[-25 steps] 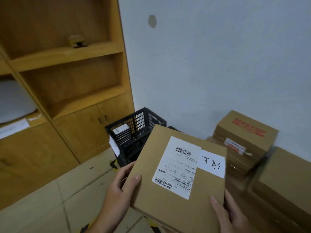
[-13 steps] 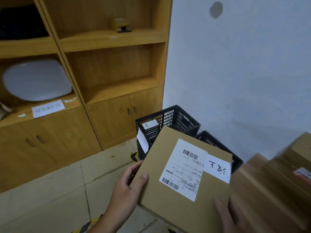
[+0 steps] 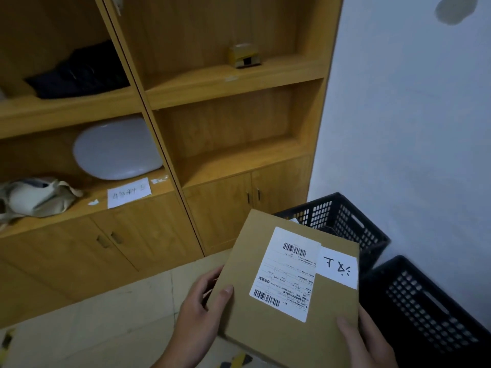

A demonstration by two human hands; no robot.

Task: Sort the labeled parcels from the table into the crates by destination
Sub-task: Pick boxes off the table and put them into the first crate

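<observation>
The left hand grips the cardboard parcel by its left edge, thumb on top. The right hand holds the near right corner. The parcel hangs tilted over the floor, overlapping the farther black crate. A second crate sits just beside it, perhaps touching.

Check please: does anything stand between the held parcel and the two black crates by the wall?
Nothing visible does. The left hand and right hand hold the parcel close to the farther crate and nearer crate; both tops are open.
</observation>
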